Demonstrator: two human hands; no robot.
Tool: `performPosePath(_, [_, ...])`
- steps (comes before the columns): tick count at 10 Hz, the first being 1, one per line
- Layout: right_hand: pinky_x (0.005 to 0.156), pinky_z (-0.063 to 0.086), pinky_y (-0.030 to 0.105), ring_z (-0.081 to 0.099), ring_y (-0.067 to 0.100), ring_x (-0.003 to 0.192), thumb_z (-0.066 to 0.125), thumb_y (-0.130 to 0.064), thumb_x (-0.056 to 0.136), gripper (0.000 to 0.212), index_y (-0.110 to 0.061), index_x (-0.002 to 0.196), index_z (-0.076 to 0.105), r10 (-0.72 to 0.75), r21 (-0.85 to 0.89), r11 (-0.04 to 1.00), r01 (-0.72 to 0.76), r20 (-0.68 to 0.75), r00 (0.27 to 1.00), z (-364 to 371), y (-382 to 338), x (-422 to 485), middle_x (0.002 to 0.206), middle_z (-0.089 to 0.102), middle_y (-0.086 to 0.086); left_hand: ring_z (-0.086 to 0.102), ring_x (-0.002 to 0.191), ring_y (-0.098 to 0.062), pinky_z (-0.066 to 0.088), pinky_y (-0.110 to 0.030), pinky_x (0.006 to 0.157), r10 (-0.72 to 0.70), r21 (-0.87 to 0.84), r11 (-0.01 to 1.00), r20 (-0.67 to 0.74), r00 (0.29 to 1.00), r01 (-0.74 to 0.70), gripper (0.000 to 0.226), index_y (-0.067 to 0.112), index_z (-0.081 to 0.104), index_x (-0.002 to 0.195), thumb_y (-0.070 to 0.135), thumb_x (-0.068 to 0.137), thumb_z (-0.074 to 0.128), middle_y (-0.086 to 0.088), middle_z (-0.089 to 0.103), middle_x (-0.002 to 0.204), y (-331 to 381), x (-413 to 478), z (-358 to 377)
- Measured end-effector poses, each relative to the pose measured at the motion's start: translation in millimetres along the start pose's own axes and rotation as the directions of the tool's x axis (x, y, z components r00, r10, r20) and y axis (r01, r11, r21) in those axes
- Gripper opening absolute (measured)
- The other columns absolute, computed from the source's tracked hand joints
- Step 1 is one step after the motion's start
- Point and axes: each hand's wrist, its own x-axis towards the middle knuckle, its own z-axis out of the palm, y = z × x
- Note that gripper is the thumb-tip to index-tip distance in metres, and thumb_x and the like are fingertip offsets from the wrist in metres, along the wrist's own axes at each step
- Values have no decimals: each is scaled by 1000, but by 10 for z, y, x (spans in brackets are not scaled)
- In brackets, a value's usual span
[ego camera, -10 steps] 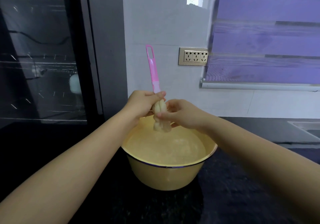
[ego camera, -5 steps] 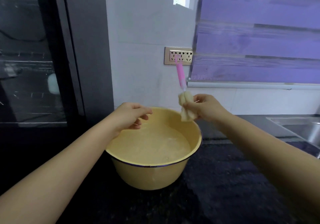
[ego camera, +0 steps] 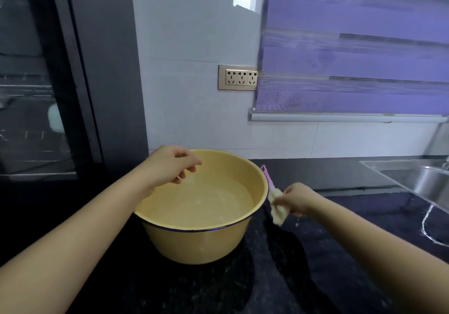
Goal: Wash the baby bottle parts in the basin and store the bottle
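Note:
A yellow basin (ego camera: 194, 243) with a dark rim stands on the black countertop and holds cloudy water. My left hand (ego camera: 171, 166) hovers over its left rim, fingers loosely curled and holding nothing. To the right of the basin, my right hand (ego camera: 295, 199) grips the pale sponge head (ego camera: 278, 213) of a bottle brush. Its pink handle (ego camera: 267, 177) points up and back beside the basin's rim. No bottle parts show in the water.
A steel sink (ego camera: 422, 182) lies at the far right. A dark glass-fronted cabinet (ego camera: 36, 83) fills the left. Behind are a tiled wall with a socket strip (ego camera: 239, 77) and a purple blind (ego camera: 352, 46). The black countertop (ego camera: 279, 277) extends in front.
My left hand let go of the brush and stayed over the basin. My right hand carried the brush by its sponge head from above the water down to the basin's right side.

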Motion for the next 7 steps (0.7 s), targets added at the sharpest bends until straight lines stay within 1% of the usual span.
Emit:
performPosePath(1, [44, 38, 20, 51, 17, 47, 61, -30, 79, 26, -9, 64, 61, 26, -92, 995, -24, 23, 999, 150, 99, 32, 50, 55, 2, 50, 64, -12, 45, -21, 58, 8, 45, 999, 6, 1000, -8, 15, 18, 72, 90, 28, 89, 61, 1, 66, 85, 0, -23, 26])
performPosePath(2, [44, 39, 23, 53, 18, 50, 58, -43, 82, 36, -10, 68, 53, -15, -217, 976, 13, -8, 1000, 154, 85, 70, 55, 55, 3, 50, 64, -12, 44, -21, 57, 14, 72, 997, -4, 1000, -13, 15, 17, 72, 90, 27, 90, 61, 1, 66, 85, 0, -40, 41])
performPosePath(3, [55, 39, 30, 59, 27, 74, 55, -38, 86, 32, -7, 78, 55, -168, -307, 946, 108, -174, 970, -7, -129, 50, 76, 61, 10, 52, 64, -11, 46, -21, 57, 26, 86, 996, -19, 999, -24, 14, 18, 71, 90, 28, 90, 61, 1, 67, 84, -5, -27, 26])
performPosePath(4, [66, 40, 30, 59, 24, 84, 54, -28, 89, 22, -8, 91, 63, -280, -125, 959, 253, -296, 913, -169, -439, -15, 80, 63, 3, 55, 68, -13, 47, -23, 59, 47, 68, 997, -24, 999, -45, 14, 19, 71, 89, 29, 89, 61, 1, 67, 85, -1, 0, -8])
performPosePath(5, [61, 40, 25, 58, 15, 72, 56, -27, 90, 14, -14, 86, 61, -369, 123, 899, 420, -301, 879, -280, -752, -149, 73, 62, -3, 55, 66, -12, 47, -23, 60, 78, 16, 997, -35, 996, -78, 15, 17, 71, 87, 28, 89, 61, 3, 66, 81, 28, 33, -39])
performPosePath(6, [58, 44, 21, 58, 11, 64, 57, -25, 91, 16, -11, 89, 65, -433, 361, 777, 516, -289, 854, -364, -1022, -285, 75, 65, 1, 55, 66, -11, 47, -24, 62, 106, -102, 989, -56, 993, -111, 17, 16, 72, 84, 28, 89, 61, 2, 65, 78, 100, 69, -75])
performPosePath(7, [61, 43, 24, 56, 11, 60, 52, -28, 95, 24, -14, 80, 64, -457, 558, 637, 531, -282, 844, -430, -1244, -375, 63, 62, -4, 50, 62, -11, 45, -23, 59, 100, -375, 919, -67, 993, -118, 24, 14, 64, 76, 30, 93, 57, 2, 56, 70, 208, 95, -127])
